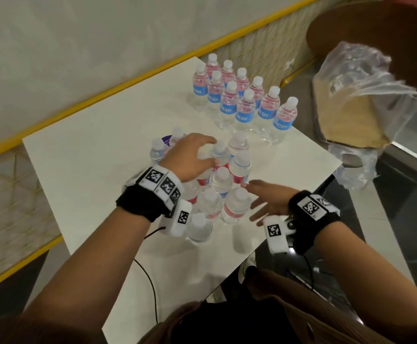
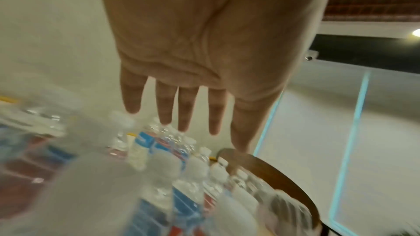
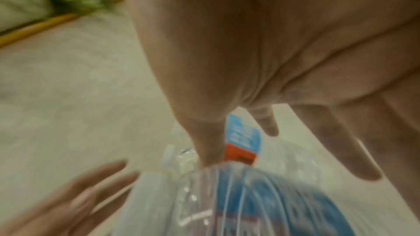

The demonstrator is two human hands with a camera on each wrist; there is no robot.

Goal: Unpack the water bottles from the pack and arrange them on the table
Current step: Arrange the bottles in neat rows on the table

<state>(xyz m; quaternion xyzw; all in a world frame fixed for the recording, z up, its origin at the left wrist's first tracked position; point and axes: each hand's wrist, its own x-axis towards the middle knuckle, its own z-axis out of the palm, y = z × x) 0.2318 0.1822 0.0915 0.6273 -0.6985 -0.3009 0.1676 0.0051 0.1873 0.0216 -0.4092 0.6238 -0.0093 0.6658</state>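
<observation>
Several small water bottles with blue and red labels stand in tidy rows [image 1: 239, 100] at the far side of the white table [image 1: 90, 175]. A loose cluster of the same bottles [image 1: 217, 189] stands nearer me. My left hand [image 1: 192, 157] reaches over the cluster's tops, its fingers [image 2: 186, 110] straight and spread, holding nothing. My right hand [image 1: 264, 199] is beside the cluster's right edge, fingers extended. Its thumb [image 3: 209, 146] touches a bottle [image 3: 238, 204] in the blurred right wrist view.
The empty plastic wrap with its cardboard tray [image 1: 361, 108] lies off the table's right side, by a round brown table [image 1: 376, 26]. A purple disc [image 1: 166, 140] lies behind the near cluster. A yellow rail [image 1: 103, 93] runs along the wall. A black cable [image 1: 150, 281] trails over the table's front.
</observation>
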